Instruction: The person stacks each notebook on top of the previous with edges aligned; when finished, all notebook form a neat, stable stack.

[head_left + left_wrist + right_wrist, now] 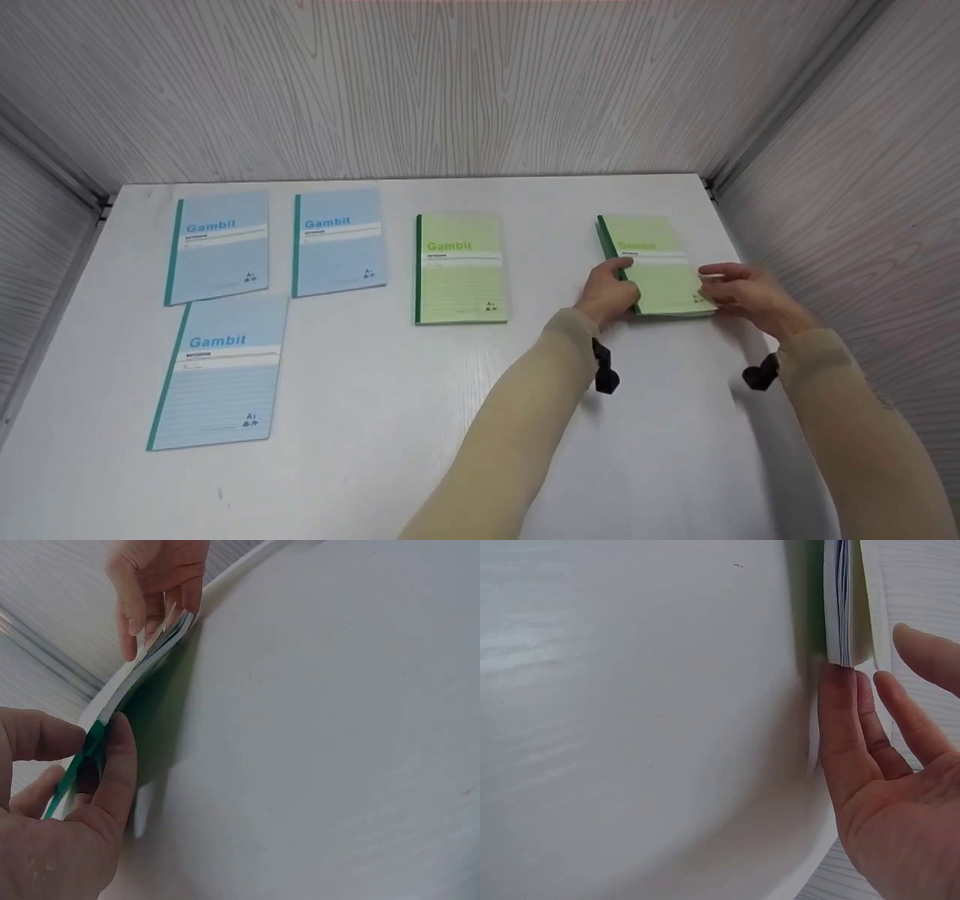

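Note:
A light green notebook (658,277) with a dark green spine is at the right of the table, turned slightly. My left hand (609,291) pinches its spine near the lower corner, the thumb on the cover and fingers beneath, as the left wrist view shows. That spine side is lifted off the table. My right hand (750,296) is at the opposite edge. In the right wrist view, the lower fingertips (838,686) meet the ends of the pages (842,615), while the thumb (926,656) stands apart from the cover.
Another green notebook (461,270) lies flat at mid-table. To the left are three blue notebooks: one at the back left (221,251), one beside it (339,259), and one in front (217,390). Wood-grain panels (465,90) border the white table (360,465).

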`<action>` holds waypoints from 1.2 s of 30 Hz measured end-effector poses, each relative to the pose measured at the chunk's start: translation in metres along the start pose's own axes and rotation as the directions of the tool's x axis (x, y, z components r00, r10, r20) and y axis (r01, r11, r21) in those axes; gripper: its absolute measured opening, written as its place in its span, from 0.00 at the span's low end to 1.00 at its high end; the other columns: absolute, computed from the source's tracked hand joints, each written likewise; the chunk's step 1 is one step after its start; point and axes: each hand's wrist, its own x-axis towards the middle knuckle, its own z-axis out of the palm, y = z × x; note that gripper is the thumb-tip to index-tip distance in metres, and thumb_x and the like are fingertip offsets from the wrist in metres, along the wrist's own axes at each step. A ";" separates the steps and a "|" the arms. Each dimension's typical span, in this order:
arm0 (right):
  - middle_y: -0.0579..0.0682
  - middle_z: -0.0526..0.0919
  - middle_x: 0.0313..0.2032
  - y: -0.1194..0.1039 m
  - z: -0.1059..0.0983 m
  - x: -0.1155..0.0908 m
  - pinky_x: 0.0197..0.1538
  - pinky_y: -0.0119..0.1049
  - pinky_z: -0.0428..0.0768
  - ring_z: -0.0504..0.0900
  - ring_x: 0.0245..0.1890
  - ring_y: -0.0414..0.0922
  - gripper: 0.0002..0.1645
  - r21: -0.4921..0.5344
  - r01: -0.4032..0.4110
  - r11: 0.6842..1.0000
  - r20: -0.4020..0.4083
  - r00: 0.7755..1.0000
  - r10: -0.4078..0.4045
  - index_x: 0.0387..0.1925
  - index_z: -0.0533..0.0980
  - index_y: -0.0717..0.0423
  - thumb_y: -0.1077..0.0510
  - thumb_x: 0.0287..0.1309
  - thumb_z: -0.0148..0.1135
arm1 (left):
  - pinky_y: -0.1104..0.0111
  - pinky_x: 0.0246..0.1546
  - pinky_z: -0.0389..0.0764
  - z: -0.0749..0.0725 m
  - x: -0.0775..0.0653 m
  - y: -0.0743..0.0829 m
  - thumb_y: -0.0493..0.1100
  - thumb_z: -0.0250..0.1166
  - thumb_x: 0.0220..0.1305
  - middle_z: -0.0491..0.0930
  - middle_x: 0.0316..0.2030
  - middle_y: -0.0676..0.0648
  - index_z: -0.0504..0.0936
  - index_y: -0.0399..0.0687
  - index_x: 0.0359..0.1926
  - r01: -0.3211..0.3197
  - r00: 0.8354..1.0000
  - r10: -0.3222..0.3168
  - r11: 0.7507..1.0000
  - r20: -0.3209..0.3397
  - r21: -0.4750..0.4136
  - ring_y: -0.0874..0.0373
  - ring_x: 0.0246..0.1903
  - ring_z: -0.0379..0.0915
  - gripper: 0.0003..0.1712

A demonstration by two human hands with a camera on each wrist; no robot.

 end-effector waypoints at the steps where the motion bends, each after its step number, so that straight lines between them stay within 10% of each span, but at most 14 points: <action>1: 0.21 0.86 0.45 0.001 0.001 -0.001 0.55 0.28 0.85 0.85 0.48 0.28 0.41 0.015 0.001 1.000 0.006 1.000 -0.001 0.85 0.63 0.56 0.51 0.81 0.67 | 0.69 0.58 0.76 0.000 -0.001 -0.001 0.27 0.61 0.61 0.79 0.76 0.48 0.81 0.55 0.77 -0.010 1.000 0.009 1.000 0.005 0.018 0.58 0.59 0.71 0.43; 9: 0.34 0.90 0.49 0.002 0.011 -0.009 0.49 0.29 0.88 0.89 0.46 0.33 0.37 0.339 0.102 0.935 0.017 0.993 -0.114 0.78 0.69 0.46 0.64 0.76 0.71 | 0.68 0.73 0.72 -0.008 -0.010 -0.006 0.28 0.61 0.61 0.75 0.81 0.50 0.80 0.56 0.78 -0.045 0.999 0.042 0.991 0.022 0.126 0.60 0.69 0.70 0.43; 21: 0.38 0.86 0.50 0.015 0.043 -0.024 0.45 0.27 0.87 0.86 0.45 0.34 0.32 0.406 0.211 0.889 -0.036 0.976 -0.215 0.73 0.78 0.49 0.70 0.73 0.70 | 0.65 0.76 0.76 -0.039 -0.028 -0.006 0.33 0.64 0.67 0.81 0.74 0.50 0.83 0.55 0.74 -0.104 0.995 0.098 0.940 0.033 0.325 0.62 0.65 0.74 0.35; 36: 0.43 0.86 0.53 -0.032 0.133 -0.031 0.45 0.29 0.91 0.91 0.43 0.35 0.33 0.303 0.404 0.863 -0.034 0.910 -0.414 0.74 0.77 0.61 0.72 0.70 0.71 | 0.71 0.44 0.83 -0.149 -0.068 -0.019 0.30 0.63 0.66 0.86 0.62 0.42 0.82 0.45 0.74 -0.241 0.971 0.227 0.928 0.081 0.286 0.57 0.52 0.82 0.34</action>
